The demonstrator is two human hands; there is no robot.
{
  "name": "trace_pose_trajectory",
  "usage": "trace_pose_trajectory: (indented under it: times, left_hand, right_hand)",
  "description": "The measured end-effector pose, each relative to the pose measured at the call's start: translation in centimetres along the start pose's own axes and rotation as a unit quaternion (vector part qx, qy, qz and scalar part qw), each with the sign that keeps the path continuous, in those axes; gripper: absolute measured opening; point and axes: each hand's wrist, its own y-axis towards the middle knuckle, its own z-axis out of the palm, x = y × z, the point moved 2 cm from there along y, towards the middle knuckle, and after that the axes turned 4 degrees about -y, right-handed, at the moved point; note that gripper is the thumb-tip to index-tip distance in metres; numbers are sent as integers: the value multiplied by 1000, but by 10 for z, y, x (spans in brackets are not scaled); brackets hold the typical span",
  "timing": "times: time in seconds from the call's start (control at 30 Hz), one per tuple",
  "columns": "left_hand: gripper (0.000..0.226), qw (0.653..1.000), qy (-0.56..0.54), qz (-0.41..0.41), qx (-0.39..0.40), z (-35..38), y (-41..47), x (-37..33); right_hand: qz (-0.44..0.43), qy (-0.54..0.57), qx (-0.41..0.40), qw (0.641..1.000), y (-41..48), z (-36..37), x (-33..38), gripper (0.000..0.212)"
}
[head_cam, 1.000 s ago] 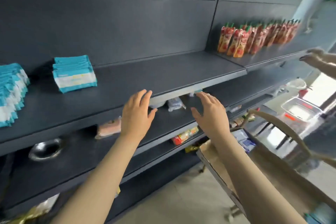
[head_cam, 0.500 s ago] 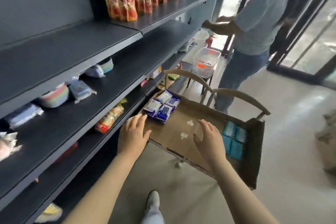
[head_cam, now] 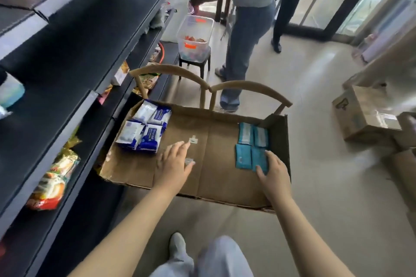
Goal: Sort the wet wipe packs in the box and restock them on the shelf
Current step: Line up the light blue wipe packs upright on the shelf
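An open cardboard box rests on two wooden chairs beside the dark shelf. White-and-blue wet wipe packs lie grouped in its far left corner. Teal wet wipe packs lie grouped at its right end. My left hand hovers over the bare middle of the box, fingers spread and holding nothing. My right hand reaches onto the nearest teal packs, its fingertips and thumb touching them and covering part of them.
Another person stands beyond the box by a clear bin on a small stool. The chair backs rise behind the box. A taped carton sits on the floor to the right. Snack packets fill the lower shelf.
My view swung from the upper shelf down to the box. Both hands came down from the shelf edge into the box; the right one has reached the teal packs.
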Motion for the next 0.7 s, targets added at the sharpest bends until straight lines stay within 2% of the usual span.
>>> trace_pose_trajectory:
  times: [0.3,0.53,0.7]
  left_hand:
    - [54,990,-37,-26,131,120,108,-27]
    - [53,968,-79,-127,202,241,180,-43]
    - [59,926,-162,-216,263,329,217,-48]
  right_hand:
    - [105,29,66,992,122,56,-82,57]
    - [198,86,136,967,209,133,-146,55]
    - [261,108,199,938,249,187,-187,55]
